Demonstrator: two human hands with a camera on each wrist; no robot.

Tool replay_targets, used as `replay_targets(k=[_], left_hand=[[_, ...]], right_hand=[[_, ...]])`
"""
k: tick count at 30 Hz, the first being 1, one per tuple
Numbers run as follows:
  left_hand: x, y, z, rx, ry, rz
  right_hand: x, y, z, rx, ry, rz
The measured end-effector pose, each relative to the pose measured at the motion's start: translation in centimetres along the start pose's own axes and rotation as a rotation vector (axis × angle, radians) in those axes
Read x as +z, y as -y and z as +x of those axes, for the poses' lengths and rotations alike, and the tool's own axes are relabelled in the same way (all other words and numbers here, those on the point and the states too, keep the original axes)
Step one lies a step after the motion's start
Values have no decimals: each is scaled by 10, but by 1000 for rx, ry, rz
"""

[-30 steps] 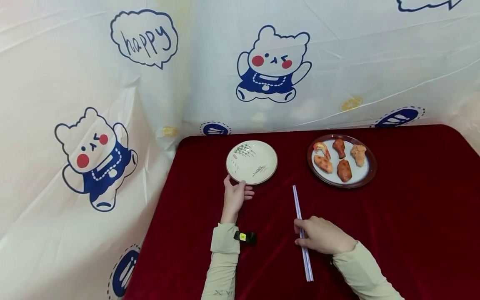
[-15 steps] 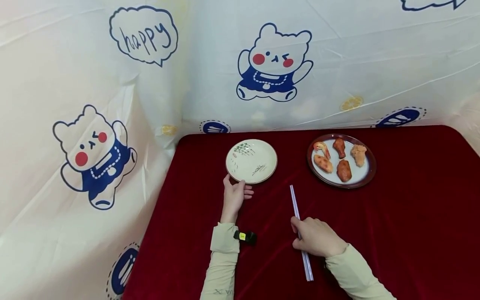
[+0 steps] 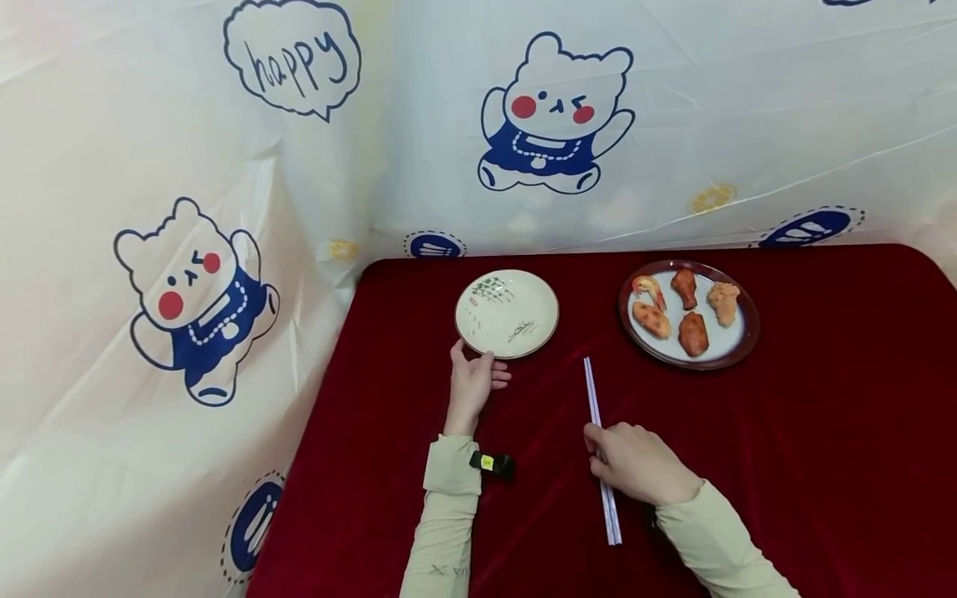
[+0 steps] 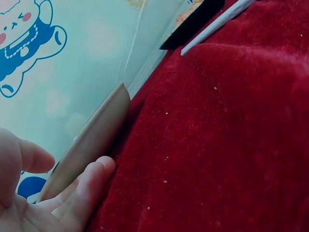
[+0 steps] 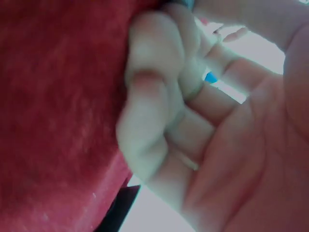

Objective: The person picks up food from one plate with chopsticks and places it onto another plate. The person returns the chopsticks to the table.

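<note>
A cream plate (image 3: 508,314) with a thin brown rim and painted green sprigs lies at the back left. My left hand (image 3: 470,386) holds its near rim. In the left wrist view, the thumb (image 4: 37,157) is on one side of the plate (image 4: 91,137) and the fingers (image 4: 94,181) are on the other. A pair of pale lilac chopsticks (image 3: 610,515) lies lengthwise on the cloth. My right hand (image 3: 645,462) grips them near the middle, thumb and forefinger around them. In the right wrist view, the curled fingers (image 5: 159,53) hide most of the chopsticks.
A brown-rimmed plate (image 3: 748,340) at the back right bears several food pieces, among them a shrimp (image 3: 649,292) and a drumstick (image 3: 684,287). Dark red velvet (image 3: 837,465) covers the table. A patterned white curtain (image 3: 419,100) hangs behind and on the left.
My right hand has shifted slightly left over the chopsticks, its fingers now lying closer round them. The left hand stays at the plate. The head view has tipped down a little.
</note>
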State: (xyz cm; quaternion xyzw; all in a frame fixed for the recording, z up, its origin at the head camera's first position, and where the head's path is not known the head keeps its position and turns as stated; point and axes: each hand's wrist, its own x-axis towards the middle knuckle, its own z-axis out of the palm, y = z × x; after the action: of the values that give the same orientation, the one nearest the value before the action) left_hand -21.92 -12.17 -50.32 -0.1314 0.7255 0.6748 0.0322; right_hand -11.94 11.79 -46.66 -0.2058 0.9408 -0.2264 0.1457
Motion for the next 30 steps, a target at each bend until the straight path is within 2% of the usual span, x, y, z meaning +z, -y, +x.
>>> replay_targets(k=[5, 8, 10, 14, 18, 22, 30], left_hand=[[1, -5, 3, 8, -1, 6], [1, -6, 4, 6, 9, 12], [0, -6, 4, 8, 13, 16], [0, -5, 5, 9, 12, 17], [0, -4, 5, 8, -16, 10], [0, -1, 4, 1, -48, -7], [1, 4, 3, 13, -48, -25]], right_hand=[[-11, -3, -6, -113, 101, 47], [-10, -2, -11, -152, 112, 12], [-7, 1, -13, -171, 72, -38], [1, 9, -14, -190, -65, -179], [6, 14, -13, -198, -153, -313], [10, 15, -12, -219, -189, -371], [16, 12, -11, -250, -213, -394]])
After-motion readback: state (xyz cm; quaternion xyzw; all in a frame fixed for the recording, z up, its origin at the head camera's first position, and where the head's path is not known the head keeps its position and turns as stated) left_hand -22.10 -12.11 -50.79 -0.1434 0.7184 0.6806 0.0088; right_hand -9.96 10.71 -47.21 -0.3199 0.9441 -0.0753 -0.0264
